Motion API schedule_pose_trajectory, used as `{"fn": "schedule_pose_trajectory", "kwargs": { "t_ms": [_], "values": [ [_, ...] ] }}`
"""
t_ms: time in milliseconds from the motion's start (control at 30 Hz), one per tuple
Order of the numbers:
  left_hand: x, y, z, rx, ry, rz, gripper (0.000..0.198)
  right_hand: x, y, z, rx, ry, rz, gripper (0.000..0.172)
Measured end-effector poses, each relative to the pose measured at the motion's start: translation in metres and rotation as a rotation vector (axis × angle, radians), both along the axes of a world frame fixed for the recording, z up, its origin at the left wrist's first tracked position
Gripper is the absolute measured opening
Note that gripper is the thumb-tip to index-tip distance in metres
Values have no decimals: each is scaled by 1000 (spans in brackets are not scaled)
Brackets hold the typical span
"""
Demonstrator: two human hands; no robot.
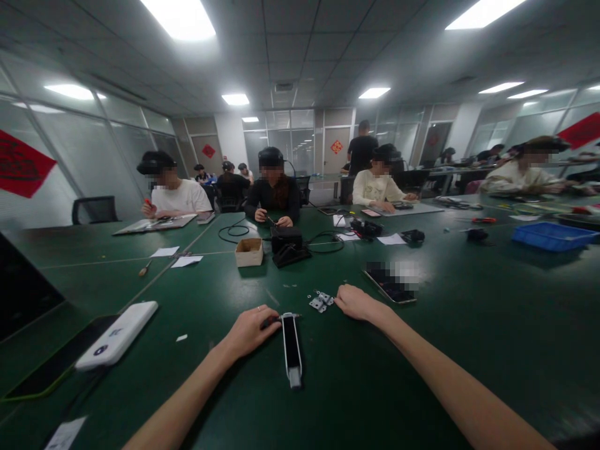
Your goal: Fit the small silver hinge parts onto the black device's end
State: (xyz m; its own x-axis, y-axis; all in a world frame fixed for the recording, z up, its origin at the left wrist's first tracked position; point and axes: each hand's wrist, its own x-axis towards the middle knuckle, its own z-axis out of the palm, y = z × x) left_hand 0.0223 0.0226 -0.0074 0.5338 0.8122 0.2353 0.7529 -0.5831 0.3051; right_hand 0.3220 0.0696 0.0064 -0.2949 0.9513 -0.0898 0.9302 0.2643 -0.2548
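Observation:
My left hand (253, 331) is closed, its fingertips pressed to the upper left end of a narrow white device with a black face (291, 347), which lies on the green table. A thin pin-like piece seems to cross the device's top end. Right of the device lies a small cluster of silver metal plates with holes (320, 302), with tiny loose bits around it. My right hand (355, 302) is closed at the right edge of these plates, fingers curled in a pinch. What it holds, if anything, is too small to make out.
A phone (391, 286) lies beyond my right forearm. Ahead stand a small cardboard box (249, 252) and a black device (287, 244) with cables. A white power bank-like block (117, 335) lies left, a blue tray (553, 236) right. Several people sit across the green table (210, 281).

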Motion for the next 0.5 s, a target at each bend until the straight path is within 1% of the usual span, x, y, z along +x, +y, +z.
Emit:
{"fn": "schedule_pose_trajectory", "kwargs": {
  "t_ms": [67, 233, 300, 333, 400, 467, 500],
  "values": [
    [0, -1, 1, -7, -7, -1, 21, 0, -1, 2, -12, 14, 16, 24],
    [3, -3, 4, -22, -21, 20, 24, 4, 0, 5, -24, 73, 56, 11],
    [4, -4, 6, -27, -26, 37, 26, 4, -1, 7, 14, 102, 87, 12],
    [4, -5, 7, -23, -31, 47, 27, 3, -2, 7, 60, 127, 108, 14],
    [5, -7, 9, 4, -51, 68, 29, -5, -7, 7, 204, 215, 170, 17],
    [6, -9, 11, 58, -76, 84, 30, -18, -17, 4, 351, 347, 252, 18],
    [6, -10, 11, 88, -89, 85, 30, -27, -23, 2, 399, 416, 302, 18]
  ]
}}
